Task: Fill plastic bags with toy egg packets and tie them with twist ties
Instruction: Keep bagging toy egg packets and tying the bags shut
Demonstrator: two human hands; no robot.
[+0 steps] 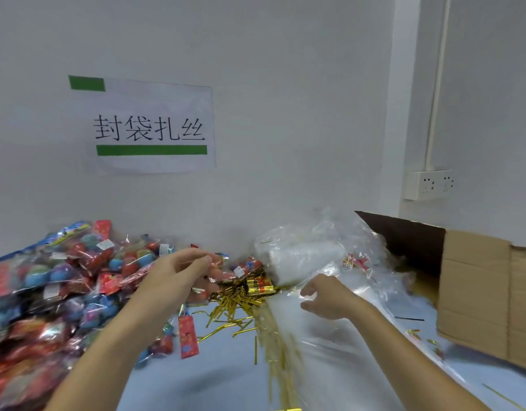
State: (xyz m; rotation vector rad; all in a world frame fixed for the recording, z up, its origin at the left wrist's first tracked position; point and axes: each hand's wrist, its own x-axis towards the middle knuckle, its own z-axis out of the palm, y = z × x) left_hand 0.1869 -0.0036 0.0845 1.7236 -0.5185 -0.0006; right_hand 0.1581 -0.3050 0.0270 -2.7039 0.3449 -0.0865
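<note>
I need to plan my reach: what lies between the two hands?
In the head view, gold twist ties lie on the table between the left hand and the right hand.

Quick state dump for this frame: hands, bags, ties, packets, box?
left hand: over the packet pile, fingers curled, hold unclear
right hand: grips the clear plastic bag
clear plastic bag: lying on the table, blurred
stack of plastic bags: heaped against the wall
gold twist ties: loose, scattered
toy egg packets: piled on the left, unbagged
cardboard box: open

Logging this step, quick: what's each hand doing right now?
Left hand: fingers pinch a toy egg packet at the pile's edge.
Right hand: fingers curled, gripping the clear plastic bag.
</note>
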